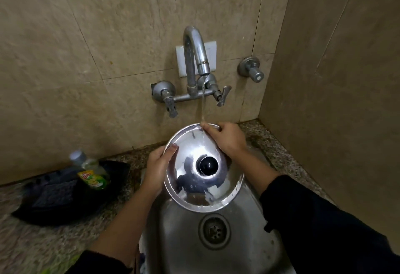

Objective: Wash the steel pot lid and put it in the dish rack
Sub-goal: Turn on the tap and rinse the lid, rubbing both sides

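The round steel pot lid point(194, 187) with a black knob point(208, 164) is held above the steel sink point(184, 241), its knob side facing me. My left hand point(157, 169) grips the lid's left rim, thumb on top. My right hand point(227, 138) holds the far right rim, fingers over the edge. A thin stream of water point(203, 109) falls from the tap point(194, 55) onto the lid's far part, just beside my right fingers. No dish rack is in view.
A black tray point(54, 198) on the speckled counter at left holds a dish-soap bottle point(91, 169) and a dark scrub pad. The tap handles point(223, 96) and a wall valve point(252, 69) stick out of the tiled wall. A side wall closes the right.
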